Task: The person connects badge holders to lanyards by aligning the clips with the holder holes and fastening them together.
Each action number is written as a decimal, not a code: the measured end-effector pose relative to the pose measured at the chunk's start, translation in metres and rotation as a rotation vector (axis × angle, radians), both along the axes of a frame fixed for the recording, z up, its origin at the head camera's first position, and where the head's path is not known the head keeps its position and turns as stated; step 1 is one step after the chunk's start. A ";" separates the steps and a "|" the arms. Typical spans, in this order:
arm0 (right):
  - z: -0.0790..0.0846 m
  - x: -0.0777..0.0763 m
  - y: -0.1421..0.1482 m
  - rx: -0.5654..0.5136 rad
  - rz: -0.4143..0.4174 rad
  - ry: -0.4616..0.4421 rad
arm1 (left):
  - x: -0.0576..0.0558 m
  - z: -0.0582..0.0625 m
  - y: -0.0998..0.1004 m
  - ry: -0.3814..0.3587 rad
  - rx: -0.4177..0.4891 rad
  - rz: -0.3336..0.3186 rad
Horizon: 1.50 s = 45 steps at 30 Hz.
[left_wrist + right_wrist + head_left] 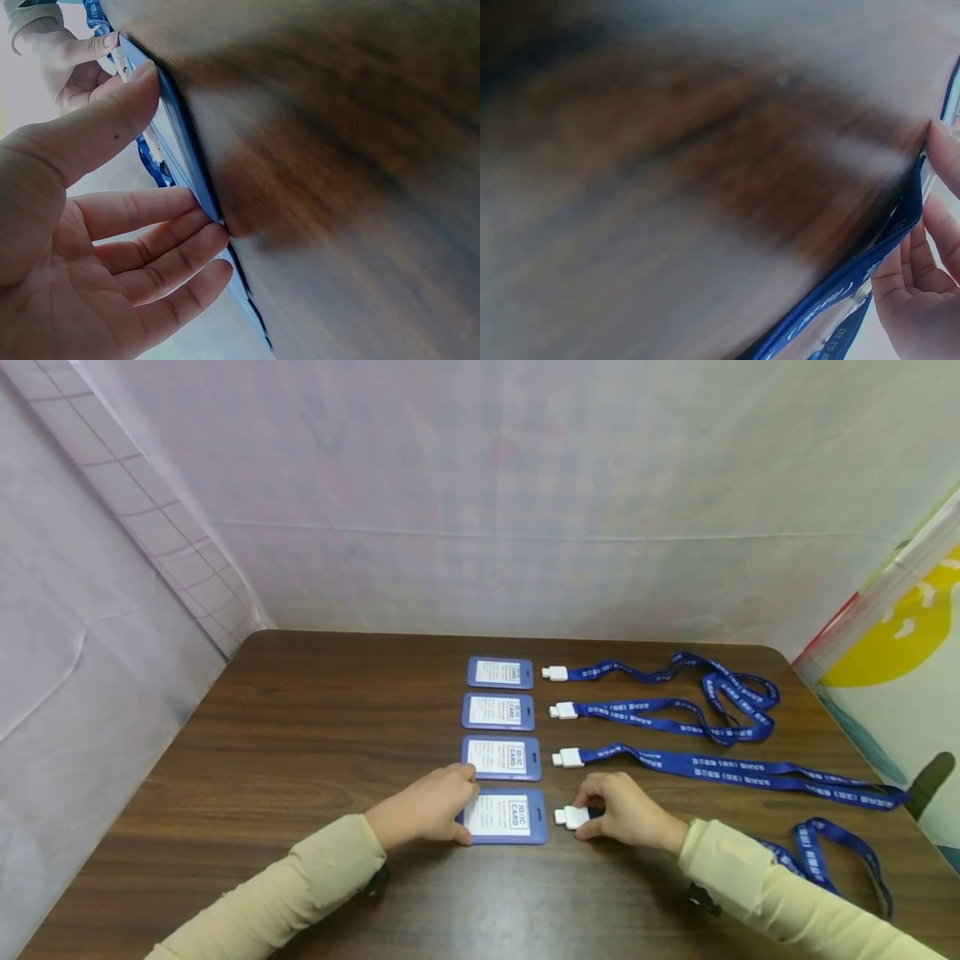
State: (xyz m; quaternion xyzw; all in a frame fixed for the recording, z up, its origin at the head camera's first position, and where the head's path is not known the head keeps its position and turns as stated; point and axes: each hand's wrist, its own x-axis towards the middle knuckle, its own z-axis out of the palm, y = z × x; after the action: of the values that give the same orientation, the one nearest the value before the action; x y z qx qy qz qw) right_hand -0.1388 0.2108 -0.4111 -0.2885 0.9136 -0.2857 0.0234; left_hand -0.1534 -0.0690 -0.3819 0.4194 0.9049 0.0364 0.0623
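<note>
All four ID-card holders face a lanyard, so the laying-out looks complete, yet none is joined: the left hand pinches the nearest holder by its long edges, while the right hand pinches the white clip opposite, just apart from it. Beyond the left hand lie three more smooth blue rectangular frames around white printed cards; beyond the right, blocky clips end flat, white-lettered blue ribbons looping over the dark wood-grain tabletop.
</note>
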 end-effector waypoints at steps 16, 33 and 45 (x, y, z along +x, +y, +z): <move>-0.002 -0.004 -0.004 0.016 0.005 0.006 | -0.001 -0.001 -0.001 -0.002 -0.002 0.000; 0.001 -0.005 -0.010 0.027 0.006 0.022 | -0.002 -0.001 0.000 -0.006 -0.006 0.003; 0.003 -0.007 -0.013 0.058 0.015 0.037 | -0.002 0.000 0.001 -0.016 -0.016 0.014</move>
State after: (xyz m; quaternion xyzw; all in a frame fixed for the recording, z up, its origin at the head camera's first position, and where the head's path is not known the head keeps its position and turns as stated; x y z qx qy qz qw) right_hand -0.1457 0.1979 -0.4080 -0.2997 0.9196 -0.2535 0.0170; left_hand -0.1550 -0.0679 -0.3815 0.4124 0.9075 0.0327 0.0726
